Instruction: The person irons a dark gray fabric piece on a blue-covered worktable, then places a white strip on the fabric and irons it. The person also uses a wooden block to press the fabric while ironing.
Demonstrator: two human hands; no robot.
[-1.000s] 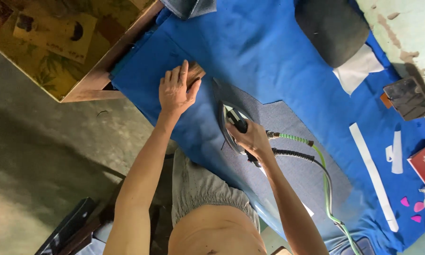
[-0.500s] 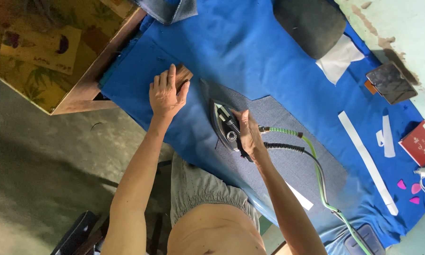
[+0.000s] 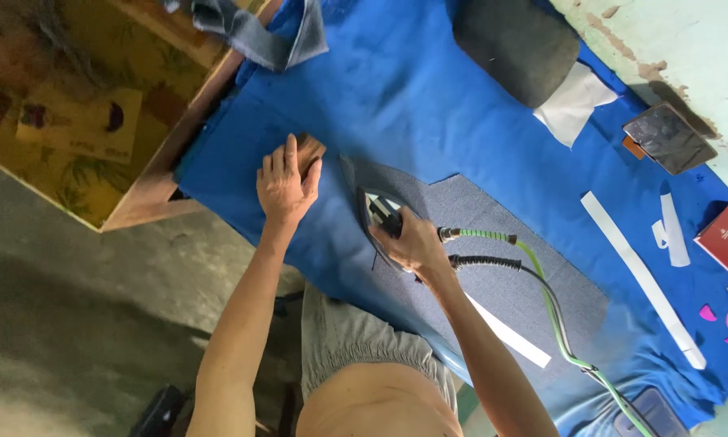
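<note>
Blue cloth-covered table (image 3: 461,105), grey fabric piece (image 3: 493,259), concrete floor (image 3: 73,324) alongside.

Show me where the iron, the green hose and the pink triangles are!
iron (image 3: 378,212), head view, on its dark body beside the knuckles.
green hose (image 3: 542,279), head view, on its curved middle.
pink triangles (image 3: 707,312), head view, on the leftmost one.

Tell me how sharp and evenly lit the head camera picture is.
Head view: soft daylight, no harsh glare; the blue cloth-covered table is bright, the grey floor at lower left dim and smeared. Both hands, left hand and right hand, look slightly soft.
</note>
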